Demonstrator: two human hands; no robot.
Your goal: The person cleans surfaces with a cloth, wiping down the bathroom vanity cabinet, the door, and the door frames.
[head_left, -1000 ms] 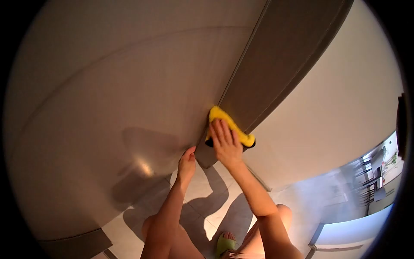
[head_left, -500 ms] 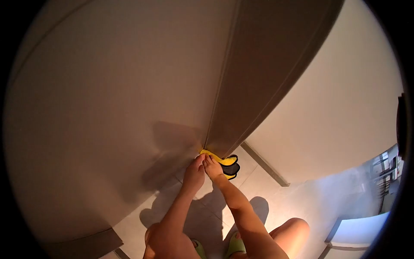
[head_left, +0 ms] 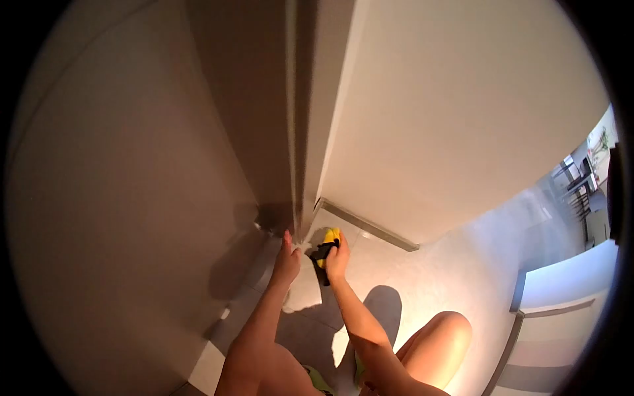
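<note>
My right hand is wrapped round a yellow cloth with black edging, held low over the tiled floor, just right of the door's bottom corner. My left hand is at the lower end of the brown door panel, its fingers near or on the bottom edge. Whether those fingers grip the edge is too small to tell. The panel stands at an angle, its pale edge strip running down towards both hands.
A beige wall with a grey baseboard rises on the right. Pale floor tiles lie below, with my knees and green slippers. Chairs and a white unit are at the far right.
The cloth has moved off the panel face and is bunched in my right hand. The hands have moved apart since half a second ago. The panel's edge has turned into view.
</note>
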